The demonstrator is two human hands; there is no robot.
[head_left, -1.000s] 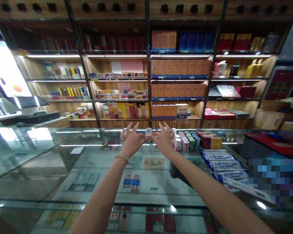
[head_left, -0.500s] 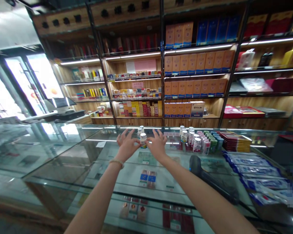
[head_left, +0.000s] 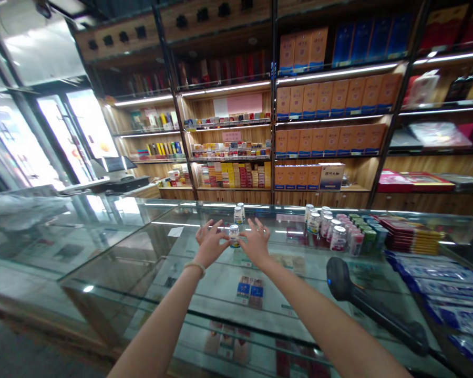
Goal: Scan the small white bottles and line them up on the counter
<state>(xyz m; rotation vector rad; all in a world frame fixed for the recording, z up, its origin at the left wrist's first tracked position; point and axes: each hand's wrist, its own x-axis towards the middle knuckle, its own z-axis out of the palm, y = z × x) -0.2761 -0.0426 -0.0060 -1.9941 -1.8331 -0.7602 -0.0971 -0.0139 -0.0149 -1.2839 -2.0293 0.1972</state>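
Note:
A small clear jar with a white lid and a coloured label is upright between my two hands over the glass counter. My left hand pinches its left side with thumb and forefinger, the other fingers raised. From the other side, my right hand grips it the same way. Whether the jar's base touches the glass I cannot tell. Just behind it stand a pair of similar jars. To the right are several more white-lidded jars in rows.
Beside the jars on the glass counter are pink, green and blue cans, stacked red and gold packs and blue-white packets. A black handheld scanner lies near my right forearm. Stocked shelves line the back.
The view has turned left, so the counter and shelves sit further right. Against the counter, the held jar and both hands have come left and nearer, away from the pair behind.

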